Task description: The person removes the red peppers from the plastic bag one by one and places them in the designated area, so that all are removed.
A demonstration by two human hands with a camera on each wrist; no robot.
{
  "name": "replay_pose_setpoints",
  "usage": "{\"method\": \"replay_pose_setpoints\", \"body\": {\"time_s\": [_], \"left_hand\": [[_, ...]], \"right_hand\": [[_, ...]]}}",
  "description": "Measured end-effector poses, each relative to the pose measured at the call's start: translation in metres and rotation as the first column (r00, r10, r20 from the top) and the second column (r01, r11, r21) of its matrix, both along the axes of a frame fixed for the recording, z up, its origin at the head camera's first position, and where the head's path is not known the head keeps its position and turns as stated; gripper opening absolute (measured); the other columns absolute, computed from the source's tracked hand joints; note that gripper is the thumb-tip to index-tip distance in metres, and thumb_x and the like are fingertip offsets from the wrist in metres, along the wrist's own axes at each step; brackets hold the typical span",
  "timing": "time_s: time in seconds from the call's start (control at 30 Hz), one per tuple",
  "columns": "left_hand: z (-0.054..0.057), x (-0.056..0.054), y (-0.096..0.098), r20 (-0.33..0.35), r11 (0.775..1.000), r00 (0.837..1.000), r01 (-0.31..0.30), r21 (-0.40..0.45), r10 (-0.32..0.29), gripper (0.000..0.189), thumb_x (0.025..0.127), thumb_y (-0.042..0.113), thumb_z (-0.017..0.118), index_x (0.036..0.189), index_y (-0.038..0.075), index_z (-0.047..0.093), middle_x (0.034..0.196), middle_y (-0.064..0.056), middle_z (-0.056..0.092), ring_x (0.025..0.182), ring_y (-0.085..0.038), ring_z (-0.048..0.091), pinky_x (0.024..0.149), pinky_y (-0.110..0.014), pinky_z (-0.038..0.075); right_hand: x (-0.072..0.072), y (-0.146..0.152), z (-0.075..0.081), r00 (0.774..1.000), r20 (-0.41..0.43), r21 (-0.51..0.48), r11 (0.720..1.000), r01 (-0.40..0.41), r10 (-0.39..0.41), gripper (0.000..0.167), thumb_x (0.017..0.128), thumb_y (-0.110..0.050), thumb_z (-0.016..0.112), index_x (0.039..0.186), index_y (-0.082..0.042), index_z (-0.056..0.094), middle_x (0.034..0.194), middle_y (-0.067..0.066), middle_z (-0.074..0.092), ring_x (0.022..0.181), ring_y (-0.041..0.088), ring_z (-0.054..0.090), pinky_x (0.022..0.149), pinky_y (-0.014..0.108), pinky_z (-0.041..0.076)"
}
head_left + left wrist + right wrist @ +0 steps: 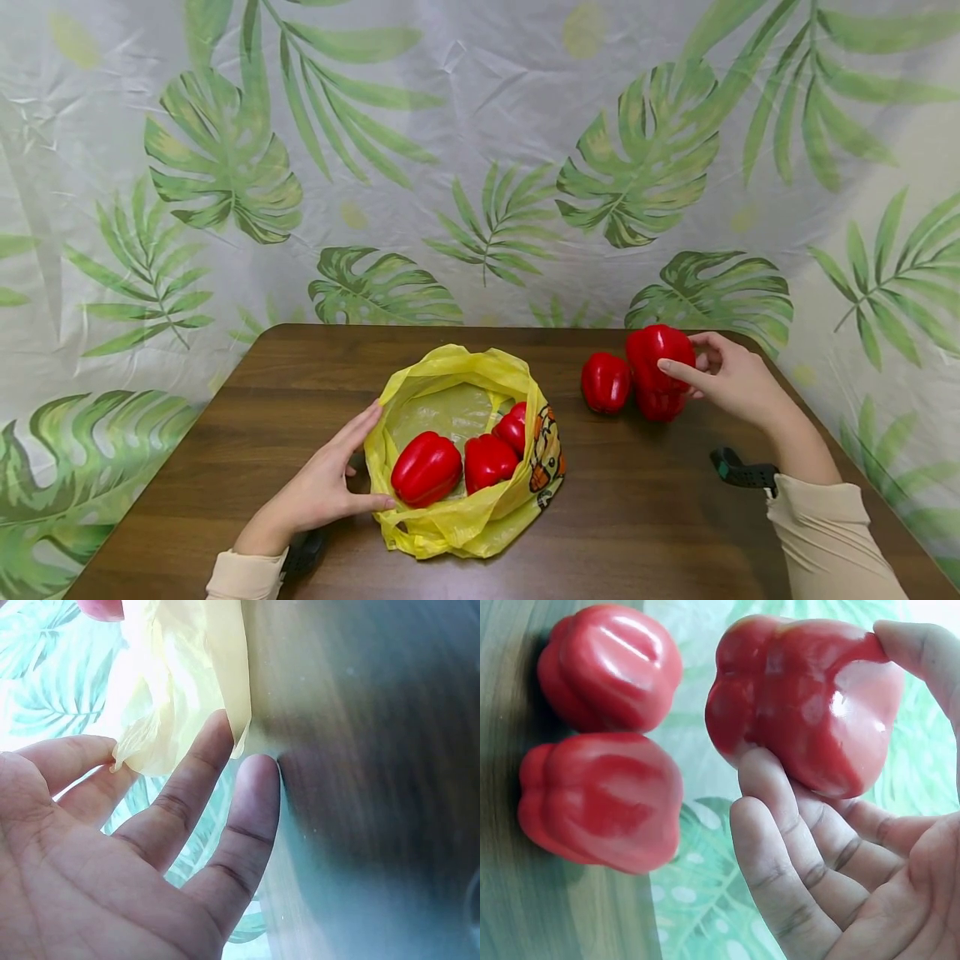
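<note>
"Around the yellow bag (pixel 450 533), which way is passable?"
"Three to five o'clock: bare bench (pixel 637 508) as far as the right forearm (pixel 810 446). Ten o'clock is bare too."
"And two?"
"Blocked. Two red peppers (pixel 606 383) sit close together, a held pepper (pixel 651 354) above one, the right hand (pixel 738 379) beside it."
"Nine?"
"The left hand (pixel 330 479) touches the rim."
"Inside the mouth?"
"Room toward eleven; three more peppers (pixel 426 468) crowd three round to eight."
"Past twelve?"
"Leafy cloth (pixel 495 125) behind the far edge."

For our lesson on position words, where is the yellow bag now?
In the head view, the yellow bag sits on the table, between the left hand at its left and two loose red peppers to its right.
</note>
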State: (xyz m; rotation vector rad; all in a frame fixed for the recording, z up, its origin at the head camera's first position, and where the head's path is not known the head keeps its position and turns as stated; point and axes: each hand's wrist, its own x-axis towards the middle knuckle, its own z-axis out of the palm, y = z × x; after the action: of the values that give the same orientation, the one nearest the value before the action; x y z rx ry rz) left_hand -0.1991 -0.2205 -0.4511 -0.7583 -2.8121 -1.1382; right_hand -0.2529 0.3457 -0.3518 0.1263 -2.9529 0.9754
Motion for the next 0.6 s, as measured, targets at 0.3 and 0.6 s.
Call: {"method": "replay_pose_setpoints", "body": {"time_s": [0.3,0.6], "left_hand": [[0.0,0.0,0.0,-0.003,1.0,1.0,0.002,-0.003,-0.002,0.12,0.077,0.047,0.097,0.169,0.006,0.031,0.178,-0.014,0.028,0.145,-0.042,0.049,0.079,-0.029,0.057],[0.0,0.0,0.0,0.008,1.0,1.0,-0.001,-0.003,0.001,0.121,0.077,0.047,0.096,0.17,0.007,0.03,0.178,-0.014,0.027,0.146,-0.042,0.049,0.079,-0.029,0.057]], "right_hand": [[0.003,0.011,-0.002,0.999,-0.004,0.007,0.999,0.037,-0.037,0.083,0.103,-0.059,0.063,0.151,0.006,0.047,0.1,0.011,0.073,0.078,0.015,0.072,0.073,0.033,0.056],[0.003,0.029,-0.011,0.997,0.021,-0.022,0.997,0.073,-0.073,0.089,0.105,-0.06,0.059,0.154,0.012,0.038,0.1,0.013,0.072,0.077,0.015,0.072,0.071,0.032,0.056]]}}
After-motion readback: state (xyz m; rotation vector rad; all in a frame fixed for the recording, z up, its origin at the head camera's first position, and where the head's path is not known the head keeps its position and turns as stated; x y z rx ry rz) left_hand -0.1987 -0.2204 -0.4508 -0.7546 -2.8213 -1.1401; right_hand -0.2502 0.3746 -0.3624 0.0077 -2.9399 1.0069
